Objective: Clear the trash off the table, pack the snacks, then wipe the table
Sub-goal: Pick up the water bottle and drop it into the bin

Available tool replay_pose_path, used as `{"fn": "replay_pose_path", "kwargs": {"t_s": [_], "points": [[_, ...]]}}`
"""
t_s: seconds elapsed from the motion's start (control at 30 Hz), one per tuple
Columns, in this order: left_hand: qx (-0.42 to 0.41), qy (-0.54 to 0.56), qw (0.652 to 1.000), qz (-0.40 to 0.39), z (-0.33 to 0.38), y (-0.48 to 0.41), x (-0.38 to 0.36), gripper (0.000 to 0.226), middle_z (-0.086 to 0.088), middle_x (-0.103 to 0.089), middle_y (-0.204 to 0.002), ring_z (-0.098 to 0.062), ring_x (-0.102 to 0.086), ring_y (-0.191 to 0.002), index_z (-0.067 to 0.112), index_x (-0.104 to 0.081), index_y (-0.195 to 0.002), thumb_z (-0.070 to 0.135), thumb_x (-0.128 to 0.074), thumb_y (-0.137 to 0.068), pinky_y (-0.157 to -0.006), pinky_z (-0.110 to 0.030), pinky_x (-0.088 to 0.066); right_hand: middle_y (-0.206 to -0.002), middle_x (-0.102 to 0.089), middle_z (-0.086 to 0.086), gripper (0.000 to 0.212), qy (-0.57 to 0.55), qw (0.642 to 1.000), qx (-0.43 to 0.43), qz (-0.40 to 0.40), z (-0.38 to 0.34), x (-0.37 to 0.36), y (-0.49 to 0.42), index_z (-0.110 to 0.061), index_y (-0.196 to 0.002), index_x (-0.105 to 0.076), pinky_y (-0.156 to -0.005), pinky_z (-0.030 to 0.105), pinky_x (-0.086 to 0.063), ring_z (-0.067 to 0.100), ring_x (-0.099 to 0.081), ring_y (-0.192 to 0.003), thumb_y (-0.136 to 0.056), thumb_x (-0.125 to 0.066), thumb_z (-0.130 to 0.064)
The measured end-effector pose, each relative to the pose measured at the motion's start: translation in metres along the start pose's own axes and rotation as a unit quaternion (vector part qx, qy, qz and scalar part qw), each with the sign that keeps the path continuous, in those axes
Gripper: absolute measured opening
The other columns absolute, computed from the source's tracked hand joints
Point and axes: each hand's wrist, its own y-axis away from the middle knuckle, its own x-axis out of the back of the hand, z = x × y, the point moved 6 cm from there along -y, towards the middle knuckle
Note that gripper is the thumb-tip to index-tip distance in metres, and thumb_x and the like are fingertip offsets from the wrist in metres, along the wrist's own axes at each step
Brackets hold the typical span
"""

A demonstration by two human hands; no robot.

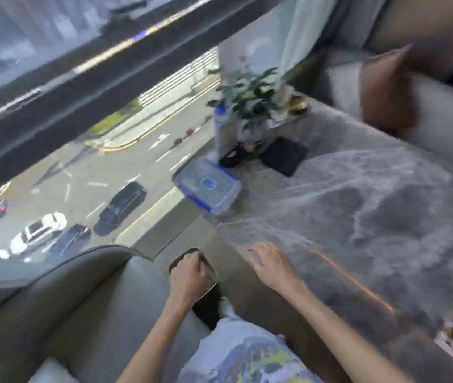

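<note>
Head cam is pretty smeary, but the clear rectangular plastic box with a blue clip-on lid (pixel 208 186) is easy to spot. It sits at the window-side edge of the glossy grey marble-look table (pixel 358 217), well ahead of both hands. Its long axis runs on a diagonal, with the near end angled toward the right.

It's roughly straight out from the left hand (pixel 189 273), but that one's busy. Its fingers are curled over the rim of a dark flat rounded thing with a pale edge (pixel 182 257) down by the seat. It's too blurry to name, maybe a small bin.

So the right hand (pixel 271 265) looks like the better bet imo. It hovers over the table's near edge with fingers spread and loose, holding nothing, and the box lies forward and to its left. The box is hard smooth plastic, so it should lift or slide easily.

Just behind it are a tall white-and-blue spray bottle (pixel 220 128), a leafy green plant (pixel 250 95) and a flat black square pad (pixel 284 156). There's a grey padded seat (pixel 81 299) on the left.
</note>
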Motion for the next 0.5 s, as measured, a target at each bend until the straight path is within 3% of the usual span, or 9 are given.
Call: {"fn": "replay_pose_path", "kwargs": {"t_s": [0.13,0.33,0.5], "points": [[-0.099,-0.019,0.995,0.002,0.091,0.007,0.002,0.036,-0.007,-0.061,-0.13,-0.028,-0.06,-0.116,0.021,-0.057,-0.127,0.022,-0.045,-0.093,-0.096,-0.038,-0.048,-0.126,-0.064,-0.003,0.039,-0.018,0.991,-0.077,0.109,0.074,0.075,0.064,-0.021,-0.12,-0.064,-0.107,0.032,-0.04,0.018,-0.055,-0.122,-0.093,-0.052,-0.045],[-0.236,-0.082,0.968,0.016,0.197,-0.002,-0.002,0.033,-0.005,-0.066,-0.123,-0.027,-0.065,-0.109,0.028,-0.059,-0.123,0.027,-0.05,-0.091,-0.085,-0.036,-0.052,-0.125,-0.066,0.001,0.039,-0.052,0.945,-0.227,0.23,0.167,0.137,0.162,-0.016,-0.121,-0.065,-0.101,0.031,-0.043,0.02,-0.059,-0.117,-0.093,-0.055,-0.042],[-0.278,-0.119,0.953,0.019,0.22,-0.049,0.01,0.031,-0.012,-0.071,-0.11,-0.033,-0.068,-0.098,0.025,-0.062,-0.117,0.022,-0.05,-0.089,-0.079,-0.038,-0.054,-0.124,-0.066,0.003,0.041,-0.075,0.92,-0.303,0.239,0.191,0.145,0.172,-0.018,-0.124,-0.063,-0.097,0.031,-0.045,0.022,-0.06,-0.116,-0.094,-0.054,-0.044]]}}
